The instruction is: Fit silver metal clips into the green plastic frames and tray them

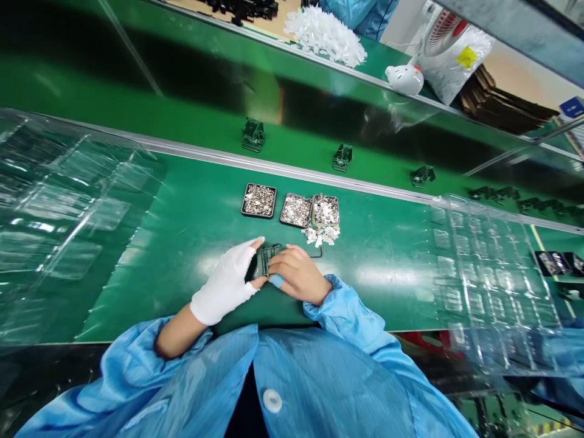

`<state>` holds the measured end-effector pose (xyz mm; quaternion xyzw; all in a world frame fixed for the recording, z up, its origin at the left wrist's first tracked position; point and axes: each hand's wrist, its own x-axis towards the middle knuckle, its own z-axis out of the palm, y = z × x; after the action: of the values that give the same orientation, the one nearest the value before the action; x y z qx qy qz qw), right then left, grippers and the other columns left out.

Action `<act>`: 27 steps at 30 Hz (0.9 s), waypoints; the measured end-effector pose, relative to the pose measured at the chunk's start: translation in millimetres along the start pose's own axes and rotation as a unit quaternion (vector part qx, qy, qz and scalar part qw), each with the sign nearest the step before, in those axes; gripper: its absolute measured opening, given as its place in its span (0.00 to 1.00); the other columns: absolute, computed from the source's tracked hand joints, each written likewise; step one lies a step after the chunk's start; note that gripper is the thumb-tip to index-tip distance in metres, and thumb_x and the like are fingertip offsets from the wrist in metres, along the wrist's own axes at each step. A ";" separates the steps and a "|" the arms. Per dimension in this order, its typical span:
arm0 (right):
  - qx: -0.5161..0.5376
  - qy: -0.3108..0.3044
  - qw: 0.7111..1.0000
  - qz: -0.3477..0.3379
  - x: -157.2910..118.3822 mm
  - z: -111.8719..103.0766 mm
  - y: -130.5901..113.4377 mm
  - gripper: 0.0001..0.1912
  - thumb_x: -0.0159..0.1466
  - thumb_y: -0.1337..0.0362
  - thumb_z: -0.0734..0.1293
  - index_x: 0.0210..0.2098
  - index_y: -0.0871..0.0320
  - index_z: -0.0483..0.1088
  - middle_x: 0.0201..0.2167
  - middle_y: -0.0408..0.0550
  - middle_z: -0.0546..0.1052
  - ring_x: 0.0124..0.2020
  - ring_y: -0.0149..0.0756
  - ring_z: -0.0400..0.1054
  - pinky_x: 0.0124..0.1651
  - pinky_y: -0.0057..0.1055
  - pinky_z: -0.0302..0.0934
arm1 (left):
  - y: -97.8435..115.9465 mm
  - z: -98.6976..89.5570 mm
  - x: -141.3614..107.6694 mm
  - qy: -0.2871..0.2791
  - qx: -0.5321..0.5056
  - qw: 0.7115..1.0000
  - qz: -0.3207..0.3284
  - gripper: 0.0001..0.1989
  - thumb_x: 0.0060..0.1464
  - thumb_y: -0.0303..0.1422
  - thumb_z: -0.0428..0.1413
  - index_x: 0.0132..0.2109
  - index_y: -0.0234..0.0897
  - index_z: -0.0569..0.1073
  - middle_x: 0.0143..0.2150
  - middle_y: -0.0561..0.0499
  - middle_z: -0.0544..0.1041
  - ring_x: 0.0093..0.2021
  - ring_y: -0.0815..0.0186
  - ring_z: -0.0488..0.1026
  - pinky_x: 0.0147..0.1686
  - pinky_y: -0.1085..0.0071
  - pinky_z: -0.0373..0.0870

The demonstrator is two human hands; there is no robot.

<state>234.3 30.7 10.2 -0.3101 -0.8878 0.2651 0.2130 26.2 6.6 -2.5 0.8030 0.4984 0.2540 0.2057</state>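
Between my two hands, over the green table near its front edge, is a dark part [263, 261] with a slatted frame. My left hand [227, 281], in a white glove with bare fingertips, grips its left side. My bare right hand [297, 274], with a blue wrap on one finger, closes on its right side; some fingertips are hidden. Beyond the hands stand three small trays of shiny metal pieces: a left tray [258, 201], a middle tray [296, 210] and a right tray [325, 210]. Loose metal pieces [322, 235] lie before the right tray. An L-shaped tool [318, 252] lies beside my right hand.
Clear plastic trays lie at the left [68, 201] and right [495, 280]. A metal rail [283, 173] crosses behind the small trays. Beyond it, dark parts [253, 135] sit on a green strip. A higher shelf holds white pieces [326, 35] and a fan [405, 79].
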 end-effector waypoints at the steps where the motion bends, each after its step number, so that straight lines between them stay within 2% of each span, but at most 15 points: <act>1: 0.009 -0.005 1.000 -0.011 -0.8 -3.4 2.8 0.07 0.64 0.63 0.62 0.42 0.52 0.69 0.44 0.47 0.76 0.49 0.36 0.67 0.63 0.42 0.48 | 0.4 0.3 1.2 -0.011 0.014 1.000 0.003 0.30 0.54 0.38 0.53 0.61 0.35 0.58 0.59 0.37 0.66 0.58 0.49 0.65 0.56 0.52 0.65; 3: 0.012 0.043 0.998 0.041 -4.1 -13.5 13.0 0.08 0.65 0.65 0.60 0.42 0.53 0.70 0.43 0.47 0.76 0.47 0.36 0.67 0.58 0.39 0.54 | 0.8 0.2 2.9 -0.026 0.028 0.999 0.011 0.27 0.53 0.36 0.53 0.59 0.35 0.61 0.57 0.37 0.68 0.57 0.49 0.67 0.55 0.52 0.66; 5: -0.026 0.119 0.979 0.162 -10.0 -25.5 28.1 0.11 0.65 0.68 0.58 0.40 0.55 0.71 0.40 0.49 0.75 0.45 0.38 0.67 0.51 0.36 0.59 | 0.7 -1.0 3.3 -0.030 0.033 0.999 0.018 0.27 0.53 0.36 0.53 0.59 0.34 0.62 0.57 0.37 0.68 0.57 0.49 0.67 0.54 0.52 0.67; 6: -0.058 0.133 0.965 0.218 -13.4 -30.7 36.4 0.11 0.64 0.70 0.57 0.39 0.56 0.71 0.39 0.50 0.75 0.44 0.39 0.67 0.49 0.36 0.59 | 0.5 -1.9 3.2 -0.033 0.032 0.999 0.022 0.27 0.53 0.37 0.53 0.59 0.34 0.62 0.57 0.37 0.68 0.57 0.49 0.67 0.54 0.52 0.67; 8: -0.114 0.116 0.943 0.290 -19.7 -37.6 51.0 0.13 0.61 0.74 0.58 0.38 0.58 0.72 0.39 0.52 0.74 0.43 0.42 0.65 0.48 0.37 0.58 | 0.0 -3.8 2.8 -0.040 0.029 0.998 0.028 0.27 0.53 0.37 0.53 0.59 0.35 0.62 0.57 0.38 0.68 0.57 0.49 0.67 0.54 0.53 0.67; 10: -0.149 0.082 0.931 0.322 -23.6 -39.0 60.4 0.16 0.59 0.76 0.58 0.39 0.58 0.72 0.39 0.51 0.74 0.43 0.42 0.64 0.47 0.36 0.57 | -0.7 -5.1 2.5 -0.047 0.027 0.998 0.031 0.27 0.53 0.37 0.53 0.59 0.36 0.61 0.58 0.39 0.68 0.57 0.50 0.67 0.55 0.53 0.67; 13: -0.179 0.060 0.923 0.336 -24.1 -36.4 63.9 0.18 0.57 0.77 0.58 0.40 0.57 0.72 0.40 0.51 0.73 0.42 0.42 0.63 0.45 0.35 0.56 | -2.4 -5.4 1.5 -0.049 0.026 0.998 0.038 0.27 0.54 0.38 0.53 0.60 0.36 0.61 0.58 0.39 0.68 0.57 0.50 0.67 0.55 0.53 0.66; 16: -0.186 0.065 0.922 0.334 -22.4 -35.9 62.0 0.14 0.59 0.75 0.58 0.37 0.57 0.72 0.38 0.51 0.73 0.41 0.42 0.63 0.44 0.35 0.56 | -5.0 -5.0 -1.4 -0.044 0.026 0.997 0.054 0.28 0.55 0.41 0.53 0.60 0.34 0.61 0.58 0.37 0.68 0.57 0.50 0.67 0.55 0.54 0.66; 20: -0.115 0.126 0.935 0.311 -22.6 -38.5 60.6 0.09 0.60 0.71 0.58 0.34 0.58 0.69 0.34 0.50 0.74 0.38 0.40 0.65 0.43 0.34 0.57 | -7.4 -7.7 -5.7 -0.025 0.002 0.999 0.049 0.31 0.56 0.45 0.51 0.61 0.34 0.58 0.59 0.37 0.66 0.58 0.52 0.65 0.56 0.56 0.65; 24: -0.086 0.155 0.935 0.307 -22.6 -37.5 60.8 0.08 0.58 0.71 0.58 0.33 0.58 0.67 0.30 0.47 0.73 0.33 0.37 0.66 0.41 0.32 0.59 | -7.3 -13.1 -4.5 0.034 -0.024 0.999 0.019 0.23 0.59 0.41 0.49 0.58 0.34 0.62 0.57 0.40 0.69 0.56 0.55 0.67 0.56 0.58 0.65; 27: -0.062 0.196 0.935 0.290 -21.2 -35.7 60.3 0.10 0.57 0.71 0.59 0.35 0.58 0.69 0.33 0.49 0.73 0.35 0.38 0.67 0.42 0.34 0.61 | -6.4 -15.2 -0.1 0.064 -0.019 0.998 0.015 0.19 0.60 0.39 0.49 0.54 0.33 0.66 0.53 0.40 0.72 0.54 0.58 0.70 0.54 0.61 0.67</act>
<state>295.2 69.0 -3.3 -0.6123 -0.7147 0.1933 0.2773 12.4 10.4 5.7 0.7886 0.4935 0.3170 0.1844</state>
